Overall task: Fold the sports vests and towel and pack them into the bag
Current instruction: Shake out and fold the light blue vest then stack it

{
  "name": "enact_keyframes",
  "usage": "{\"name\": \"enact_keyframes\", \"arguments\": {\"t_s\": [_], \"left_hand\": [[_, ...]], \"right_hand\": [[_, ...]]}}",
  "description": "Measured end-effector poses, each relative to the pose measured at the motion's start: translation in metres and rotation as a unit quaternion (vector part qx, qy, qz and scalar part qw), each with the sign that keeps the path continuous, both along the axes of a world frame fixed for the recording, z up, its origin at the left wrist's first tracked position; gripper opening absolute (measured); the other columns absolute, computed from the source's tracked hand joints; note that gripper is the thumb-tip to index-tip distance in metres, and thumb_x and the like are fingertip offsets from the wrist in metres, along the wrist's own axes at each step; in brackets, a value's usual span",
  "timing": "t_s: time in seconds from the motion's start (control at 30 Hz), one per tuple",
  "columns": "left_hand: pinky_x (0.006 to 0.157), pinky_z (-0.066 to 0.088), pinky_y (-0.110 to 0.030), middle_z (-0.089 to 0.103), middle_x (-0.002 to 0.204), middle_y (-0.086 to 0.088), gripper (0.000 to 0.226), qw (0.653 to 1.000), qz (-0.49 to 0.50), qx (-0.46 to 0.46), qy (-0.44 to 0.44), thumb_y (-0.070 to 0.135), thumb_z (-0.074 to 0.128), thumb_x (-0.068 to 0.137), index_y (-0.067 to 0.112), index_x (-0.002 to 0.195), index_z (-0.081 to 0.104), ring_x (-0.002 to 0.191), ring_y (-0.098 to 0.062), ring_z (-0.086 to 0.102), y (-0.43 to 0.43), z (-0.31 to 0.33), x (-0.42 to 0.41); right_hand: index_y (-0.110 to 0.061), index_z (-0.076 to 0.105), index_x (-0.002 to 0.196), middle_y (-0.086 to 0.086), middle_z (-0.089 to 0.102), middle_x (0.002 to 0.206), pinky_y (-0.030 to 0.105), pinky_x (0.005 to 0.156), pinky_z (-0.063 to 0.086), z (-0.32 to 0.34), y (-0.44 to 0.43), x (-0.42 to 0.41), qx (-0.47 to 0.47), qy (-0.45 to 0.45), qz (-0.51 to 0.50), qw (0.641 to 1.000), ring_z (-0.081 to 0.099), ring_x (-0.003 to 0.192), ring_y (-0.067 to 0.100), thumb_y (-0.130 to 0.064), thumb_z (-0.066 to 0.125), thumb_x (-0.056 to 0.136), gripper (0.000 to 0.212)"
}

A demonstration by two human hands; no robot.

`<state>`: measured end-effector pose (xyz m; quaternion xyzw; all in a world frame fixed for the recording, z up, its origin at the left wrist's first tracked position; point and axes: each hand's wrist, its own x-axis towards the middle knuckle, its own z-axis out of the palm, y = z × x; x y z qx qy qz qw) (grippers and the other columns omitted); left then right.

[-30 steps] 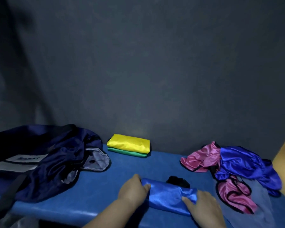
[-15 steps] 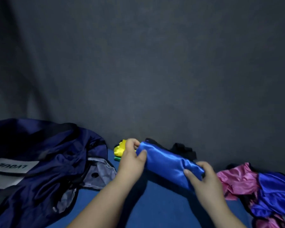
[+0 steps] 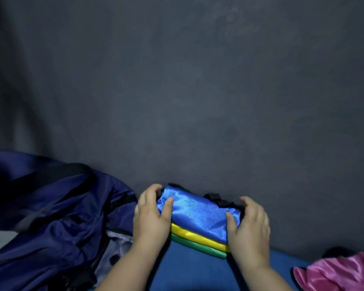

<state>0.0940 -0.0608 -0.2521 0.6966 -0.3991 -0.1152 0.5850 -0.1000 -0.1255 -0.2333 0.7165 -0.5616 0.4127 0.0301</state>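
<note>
Two short ends of the folded shiny blue satin vest [image 3: 195, 213] are gripped by the left hand [image 3: 150, 217] and the right hand [image 3: 249, 229]; it rests on the folded yellow vest [image 3: 198, 235]. It seems light, soft and slippery, so end grips probably suit it.

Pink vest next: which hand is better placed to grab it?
Probably the right hand: both hold the blue vest, but the pink vest lies on its side; the left hand is by the bag.

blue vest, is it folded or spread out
Folded: the blue vest is a compact bundle gripped at its ends by the left hand and right hand, atop the yellow vest.
</note>
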Motion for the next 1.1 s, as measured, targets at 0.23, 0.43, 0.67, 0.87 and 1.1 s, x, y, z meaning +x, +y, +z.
{"name": "enact_keyframes", "arguments": {"t_s": [0.23, 0.43, 0.67, 0.87, 1.1], "left_hand": [[0.1, 0.026, -0.015, 0.046, 0.126, 0.021, 0.04, 0.996, -0.064, -0.015, -0.054, 0.047, 0.041, 0.083, 0.04, 0.112, 0.068, 0.121, -0.008, 0.045, -0.006, -0.004, 0.001], [0.1, 0.041, -0.03, 0.05, 0.125, 0.013, 0.065, 0.995, -0.06, 0.045, -0.072, 0.071, 0.034, 0.067, 0.043, 0.118, 0.062, 0.116, -0.013, 0.051, -0.002, 0.0, -0.003], [0.101, 0.039, -0.033, 0.047, 0.127, 0.015, 0.056, 0.991, -0.064, 0.085, -0.077, 0.068, 0.04, 0.073, 0.046, 0.122, 0.058, 0.12, -0.013, 0.047, 0.001, 0.003, -0.003], [0.103, 0.036, -0.033, 0.047, 0.129, 0.014, 0.04, 0.991, -0.062, 0.089, -0.073, 0.059, 0.054, 0.085, 0.046, 0.123, 0.057, 0.121, -0.015, 0.046, 0.002, 0.002, -0.002], [0.103, 0.032, -0.031, 0.044, 0.133, 0.014, 0.04, 0.988, -0.063, 0.11, -0.083, 0.056, 0.056, 0.087, 0.047, 0.126, 0.054, 0.124, -0.014, 0.042, 0.003, 0.002, -0.002]], "right_hand": [[-0.017, 0.076, 0.101, 0.001, 0.067, 0.106, 0.035, 0.086, 0.051, -0.004, -0.017, 0.0, -0.131, 0.105, 0.135, 0.976, 0.051, 0.101, 0.015, -0.004, 0.057, 0.068, 0.04], [-0.017, 0.074, 0.109, 0.002, 0.062, 0.106, 0.04, 0.086, 0.052, -0.005, -0.014, 0.003, -0.15, 0.136, 0.132, 0.971, 0.055, 0.102, 0.025, -0.023, 0.056, 0.084, 0.032], [-0.014, 0.072, 0.113, 0.0, 0.066, 0.111, 0.036, 0.087, 0.053, 0.0, -0.011, 0.016, -0.145, 0.175, 0.16, 0.961, 0.052, 0.104, 0.018, -0.016, 0.042, 0.078, 0.046], [-0.009, 0.069, 0.118, 0.004, 0.066, 0.115, 0.037, 0.09, 0.052, -0.002, -0.004, 0.023, -0.088, 0.16, 0.155, 0.971, 0.047, 0.109, 0.016, -0.028, 0.038, 0.091, 0.045], [-0.014, 0.067, 0.12, 0.002, 0.068, 0.116, 0.04, 0.094, 0.048, -0.004, 0.002, 0.029, -0.007, 0.196, 0.132, 0.972, 0.064, 0.105, 0.024, -0.048, 0.032, 0.095, 0.055]]}}
